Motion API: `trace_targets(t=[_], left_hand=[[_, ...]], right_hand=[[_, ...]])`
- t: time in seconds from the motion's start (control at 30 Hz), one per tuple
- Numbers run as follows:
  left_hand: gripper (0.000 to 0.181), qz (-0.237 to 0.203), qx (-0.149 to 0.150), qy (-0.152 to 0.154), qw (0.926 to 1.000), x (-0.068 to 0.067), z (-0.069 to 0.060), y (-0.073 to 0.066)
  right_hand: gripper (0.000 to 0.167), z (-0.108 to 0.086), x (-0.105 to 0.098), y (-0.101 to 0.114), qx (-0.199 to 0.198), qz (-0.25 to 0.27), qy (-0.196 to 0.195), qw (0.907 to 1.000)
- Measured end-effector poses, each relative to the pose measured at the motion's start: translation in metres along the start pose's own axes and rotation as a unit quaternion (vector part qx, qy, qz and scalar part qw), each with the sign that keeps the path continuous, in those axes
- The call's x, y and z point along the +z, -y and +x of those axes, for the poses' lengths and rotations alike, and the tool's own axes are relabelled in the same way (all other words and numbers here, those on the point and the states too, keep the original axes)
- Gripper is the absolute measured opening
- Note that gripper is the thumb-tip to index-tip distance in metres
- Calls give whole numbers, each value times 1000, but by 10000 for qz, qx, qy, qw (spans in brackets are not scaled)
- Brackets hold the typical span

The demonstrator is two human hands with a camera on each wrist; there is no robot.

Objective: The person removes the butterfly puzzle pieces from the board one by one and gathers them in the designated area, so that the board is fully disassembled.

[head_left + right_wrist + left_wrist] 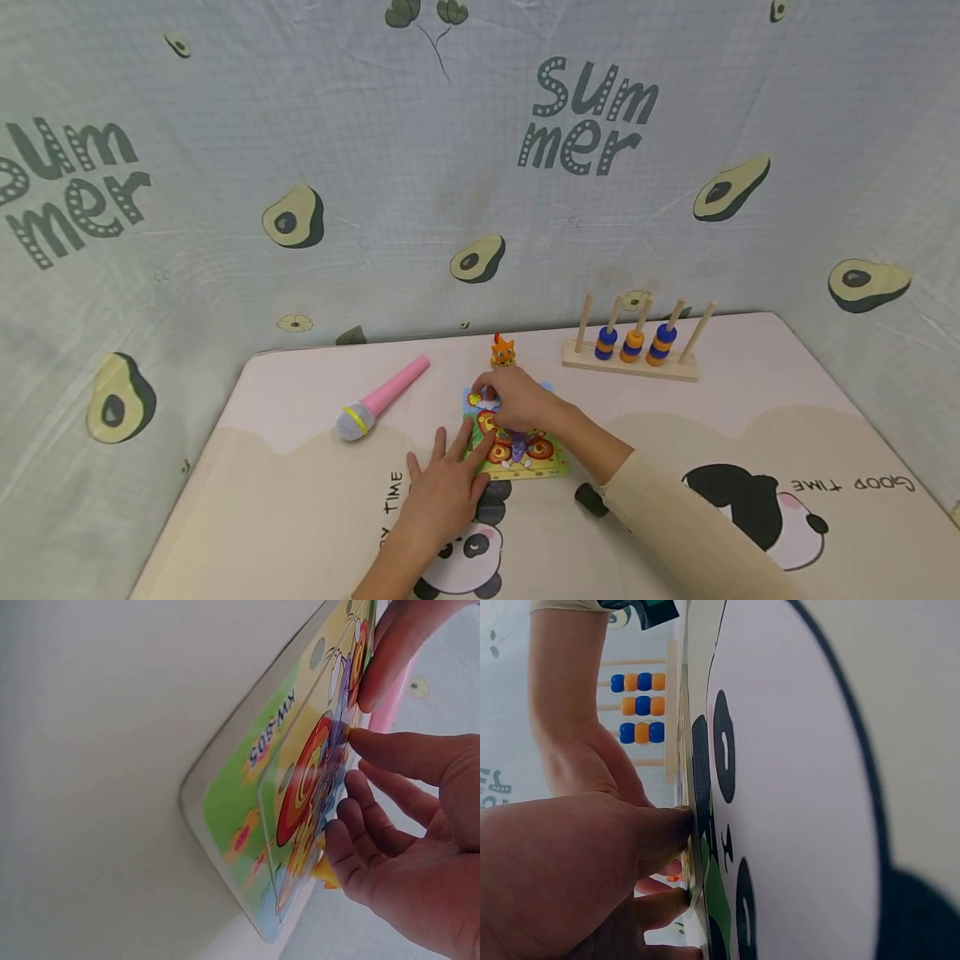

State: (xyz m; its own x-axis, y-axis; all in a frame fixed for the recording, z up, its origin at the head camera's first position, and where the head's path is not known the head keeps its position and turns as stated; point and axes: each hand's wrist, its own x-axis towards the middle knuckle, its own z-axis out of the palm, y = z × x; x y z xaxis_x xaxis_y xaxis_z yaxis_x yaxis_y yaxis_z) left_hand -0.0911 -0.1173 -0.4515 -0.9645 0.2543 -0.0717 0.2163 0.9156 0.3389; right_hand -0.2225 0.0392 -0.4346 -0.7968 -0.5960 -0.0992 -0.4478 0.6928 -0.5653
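Observation:
A colourful butterfly picture board (555,468) lies flat on the table. My left hand (442,496) has its fingers spread, with the fingertips on the board's left side; in the left wrist view this hand (577,862) rests its fingertips along the board's edge. Over the board's upper left is my right hand (525,400), thumb and index fingertip apart. In the right wrist view, the thumb of the right hand (420,847) touches a small yellow spot on the board (217,795), and its other fingers are bent loosely. Whether they touch a piece is hidden.
An orange toy figure (502,350) stands just behind the board. A pink toy microphone (390,392) lies at the left. At the back right is a wooden peg rack (630,365) with blue and orange rings. A black object (592,500) sits beside the right sleeve.

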Motion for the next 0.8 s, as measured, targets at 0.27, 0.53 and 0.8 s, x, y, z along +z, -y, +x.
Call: trace_targets(t=[0.27, 0.53, 0.8], left_hand=[[52, -45, -8, 6, 10000, -1, 0, 0], [52, -13, -12, 45, 10000, -1, 1, 1], [53, -93, -51, 73, 9999, 0, 1, 1]], right_hand=[[47, -2, -1, -2, -90, -10, -97, 9999], [48, -7, 0, -9, 26, -57, -140, 9999], [51, -13, -9, -11, 427, -98, -117, 9990]])
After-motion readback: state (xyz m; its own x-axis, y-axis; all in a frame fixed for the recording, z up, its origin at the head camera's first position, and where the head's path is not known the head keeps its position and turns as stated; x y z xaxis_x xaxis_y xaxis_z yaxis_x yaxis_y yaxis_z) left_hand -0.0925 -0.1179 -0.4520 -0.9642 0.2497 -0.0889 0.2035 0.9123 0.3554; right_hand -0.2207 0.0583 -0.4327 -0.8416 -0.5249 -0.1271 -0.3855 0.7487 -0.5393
